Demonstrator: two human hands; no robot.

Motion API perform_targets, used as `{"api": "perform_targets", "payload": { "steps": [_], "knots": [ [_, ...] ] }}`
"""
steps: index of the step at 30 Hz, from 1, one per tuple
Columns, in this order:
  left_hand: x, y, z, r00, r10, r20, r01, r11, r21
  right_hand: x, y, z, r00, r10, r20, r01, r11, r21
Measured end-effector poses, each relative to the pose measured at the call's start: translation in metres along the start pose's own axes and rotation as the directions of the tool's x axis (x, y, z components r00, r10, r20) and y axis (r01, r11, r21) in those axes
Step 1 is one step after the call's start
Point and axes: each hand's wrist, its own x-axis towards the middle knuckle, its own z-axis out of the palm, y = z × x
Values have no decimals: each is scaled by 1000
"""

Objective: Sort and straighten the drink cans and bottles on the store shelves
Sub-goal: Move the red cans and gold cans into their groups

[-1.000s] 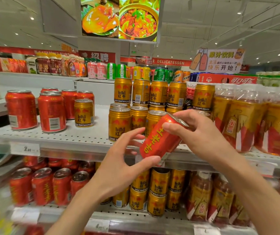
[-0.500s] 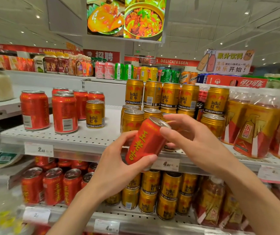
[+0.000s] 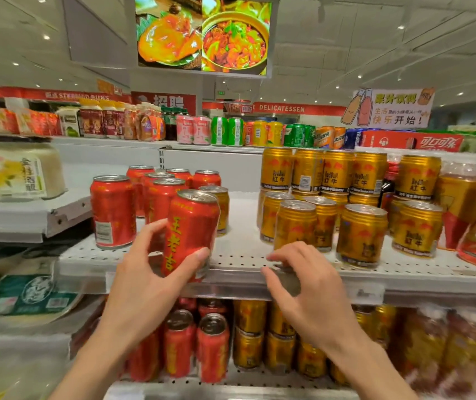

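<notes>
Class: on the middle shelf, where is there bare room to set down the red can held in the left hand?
The white perforated shelf is bare between the upright red cans and the short gold cans, beside the lone gold can. The front strip near the empty right hand is also free. Right of that gap, gold cans and bottles crowd together.

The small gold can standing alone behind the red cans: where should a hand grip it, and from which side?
Probably grip the gold can around its upper body from the right, where the shelf is bare; red cans crowd its left and front.
</notes>
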Motion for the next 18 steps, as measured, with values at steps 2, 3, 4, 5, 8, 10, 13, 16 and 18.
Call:
{"api": "perform_targets", "payload": {
  "steps": [2, 3, 4, 5, 8, 10, 13, 16, 18],
  "knots": [
    [9, -9, -14, 1000, -14, 3, 14, 1000, -8, 4, -13, 16, 1000, -16, -3, 16, 999, -52],
    [12, -14, -20, 1000, -15, 2, 15, 1000, -13, 5, -18, 23, 1000, -12, -6, 12, 997, -71],
    [15, -19, -26, 1000, -14, -7, 14, 1000, -15, 5, -23, 29, 1000, -1, -13, 0, 996, -88],
    [18, -23, -31, 1000, -11, -20, 11, 1000, -16, 4, -26, 35, 1000, 15, -26, -18, 994, -105],
    [22, -36, -44, 999, -3, -47, 2, 1000, -10, 0, -31, 47, 995, 64, -78, -74, 988, -139],
    [24, -43, -49, 999, 10, -52, -10, 1000, 8, -2, -34, 51, 992, 77, -104, -92, 984, -151],
    [27, -46, -55, 996, 66, -67, -60, 994, 89, -3, -39, 51, 987, 103, -120, -123, 977, -175],
    [32, -47, -53, 990, 111, -83, -94, 978, 189, 2, -41, 52, 990, 106, -91, -122, 974, -190],
    [33, -46, -49, 987, 124, -99, -99, 969, 225, 10, -41, 53, 996, 84, -32, -88, 981, -174]
  ]
}}
